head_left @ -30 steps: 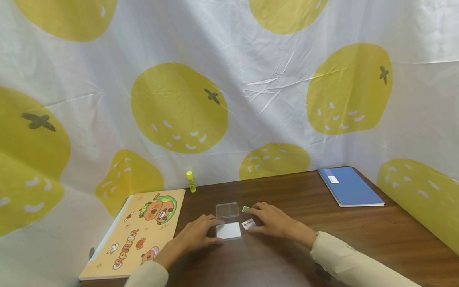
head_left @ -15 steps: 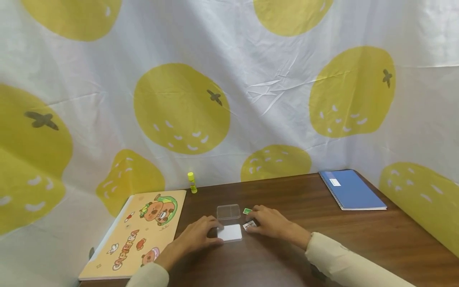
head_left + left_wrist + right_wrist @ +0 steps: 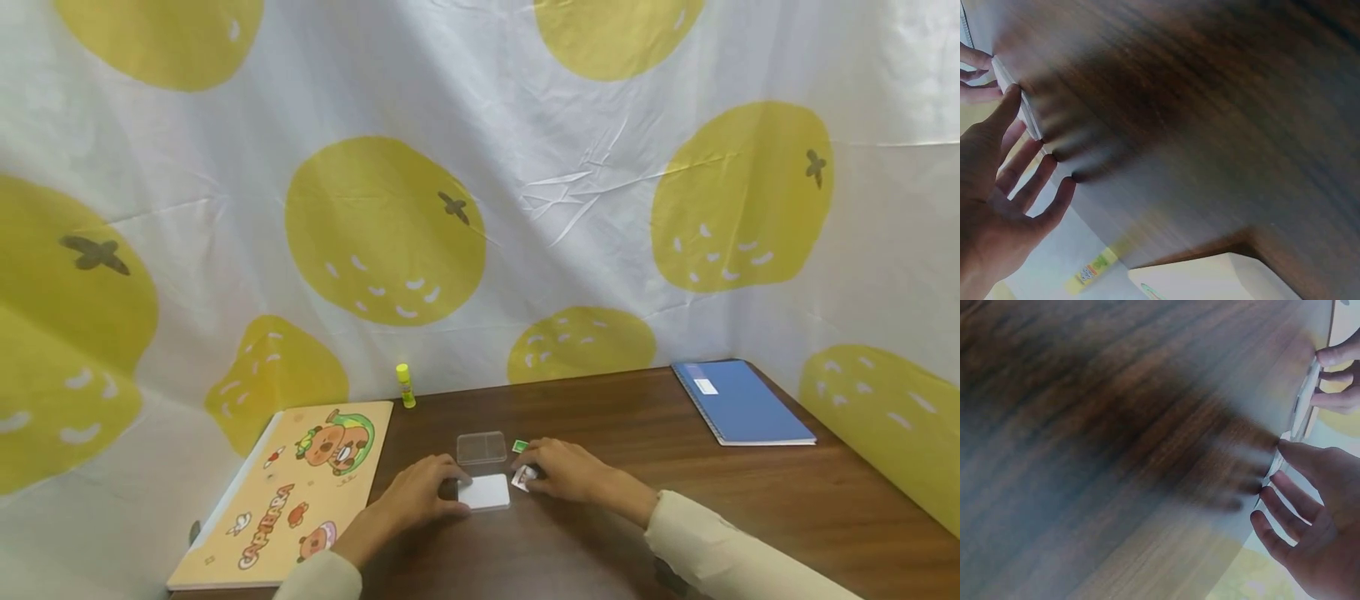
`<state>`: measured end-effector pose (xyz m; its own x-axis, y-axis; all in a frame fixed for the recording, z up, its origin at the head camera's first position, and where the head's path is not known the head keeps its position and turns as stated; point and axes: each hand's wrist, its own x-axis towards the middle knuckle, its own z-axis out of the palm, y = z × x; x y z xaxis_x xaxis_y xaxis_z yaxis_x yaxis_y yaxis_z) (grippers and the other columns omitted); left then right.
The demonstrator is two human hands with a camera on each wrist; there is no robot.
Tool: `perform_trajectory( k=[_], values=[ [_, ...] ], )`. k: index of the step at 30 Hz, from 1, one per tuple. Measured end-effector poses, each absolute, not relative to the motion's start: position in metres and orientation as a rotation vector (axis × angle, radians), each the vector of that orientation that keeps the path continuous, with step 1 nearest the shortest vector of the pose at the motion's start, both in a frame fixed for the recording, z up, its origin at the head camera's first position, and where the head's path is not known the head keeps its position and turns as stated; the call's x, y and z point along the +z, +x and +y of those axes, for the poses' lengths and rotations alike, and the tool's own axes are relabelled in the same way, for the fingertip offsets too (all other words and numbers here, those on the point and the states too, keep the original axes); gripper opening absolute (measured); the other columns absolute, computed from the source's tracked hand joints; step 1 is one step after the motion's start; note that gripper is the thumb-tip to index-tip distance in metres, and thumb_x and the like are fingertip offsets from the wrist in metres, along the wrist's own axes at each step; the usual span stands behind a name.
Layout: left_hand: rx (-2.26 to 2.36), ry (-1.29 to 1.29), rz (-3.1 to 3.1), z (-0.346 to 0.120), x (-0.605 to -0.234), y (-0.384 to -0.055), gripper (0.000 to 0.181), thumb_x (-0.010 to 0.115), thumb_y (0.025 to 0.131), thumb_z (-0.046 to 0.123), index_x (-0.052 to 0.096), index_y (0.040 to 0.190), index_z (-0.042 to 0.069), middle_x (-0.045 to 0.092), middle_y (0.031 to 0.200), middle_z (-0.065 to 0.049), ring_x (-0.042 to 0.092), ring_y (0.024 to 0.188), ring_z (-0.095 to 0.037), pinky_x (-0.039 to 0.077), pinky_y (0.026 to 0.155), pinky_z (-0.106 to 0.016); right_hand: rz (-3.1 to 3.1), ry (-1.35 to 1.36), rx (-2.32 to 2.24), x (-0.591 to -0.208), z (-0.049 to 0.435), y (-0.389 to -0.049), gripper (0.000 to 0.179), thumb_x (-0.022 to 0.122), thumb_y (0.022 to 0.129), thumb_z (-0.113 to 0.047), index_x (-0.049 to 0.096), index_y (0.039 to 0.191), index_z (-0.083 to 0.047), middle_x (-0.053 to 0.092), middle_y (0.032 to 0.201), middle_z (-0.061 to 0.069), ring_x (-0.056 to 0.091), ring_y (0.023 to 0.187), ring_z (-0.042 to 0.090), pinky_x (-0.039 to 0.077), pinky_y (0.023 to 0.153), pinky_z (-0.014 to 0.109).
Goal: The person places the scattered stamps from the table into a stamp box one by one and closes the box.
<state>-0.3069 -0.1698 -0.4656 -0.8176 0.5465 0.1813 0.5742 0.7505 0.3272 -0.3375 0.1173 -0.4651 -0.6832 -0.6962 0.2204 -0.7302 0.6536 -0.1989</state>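
My left hand (image 3: 423, 492) holds the left side of a small clear plastic case (image 3: 509, 500), its thumb at the near edge and a finger at the far edge. White paper or cards (image 3: 486, 492) fill the case, which lies flat on the table. Beyond it lies a clear plastic lid (image 3: 482, 447). Just right of the case, my right hand (image 3: 566, 471) pinches a small picture card (image 3: 521, 479) between thumb and fingertips; the hand covers part of it. A small green card (image 3: 519, 446) lies at the index finger, and I cannot tell whether they touch.
A yellow glue stick (image 3: 406, 387) stands at the back edge of the wooden table (image 3: 600, 412). To the left lies a large capybara-printed book or folder (image 3: 300, 483). A blue spiral notebook (image 3: 742, 402) is at the far right. A lemon-patterned curtain (image 3: 562, 250) hangs behind.
My right hand's fingers have drawn closer together on the picture card, which has turned and tilted. More of the green card shows. The left hand stays at the case.
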Motion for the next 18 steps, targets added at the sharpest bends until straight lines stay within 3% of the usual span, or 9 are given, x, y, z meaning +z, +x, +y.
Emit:
perform_trajectory(
  k=[5, 18],
  values=[
    [-0.565, -0.913, -2.876, -0.1683, -0.4633, -0.3073, 0.04, 0.09, 0.079, 0.038, 0.079, 0.11, 0.017, 0.072, 0.108, 0.004, 0.068, 0.103, -0.021, 0.056, 0.091, -0.044, -2.731, 1.19, 0.428, -0.4655, 0.1187, -0.3379, 0.03, 0.079, 0.091, -0.014, 0.076, 0.12, -0.014, 0.072, 0.119, 0.007, 0.068, 0.108, 0.027, 0.059, 0.086, 0.046],
    [-0.569, -0.891, -2.868, -0.1704, -0.4683, -0.3108, 0.04, 0.089, 0.079, 0.041, 0.08, 0.111, 0.02, 0.072, 0.107, 0.007, 0.069, 0.102, -0.019, 0.057, 0.089, -0.044, -2.707, 1.112, 0.489, -0.469, 0.1197, -0.3364, 0.023, 0.081, 0.091, -0.031, 0.08, 0.108, -0.015, 0.064, 0.097, -0.004, 0.059, 0.082, 0.008, 0.056, 0.072, 0.03]
  ],
)
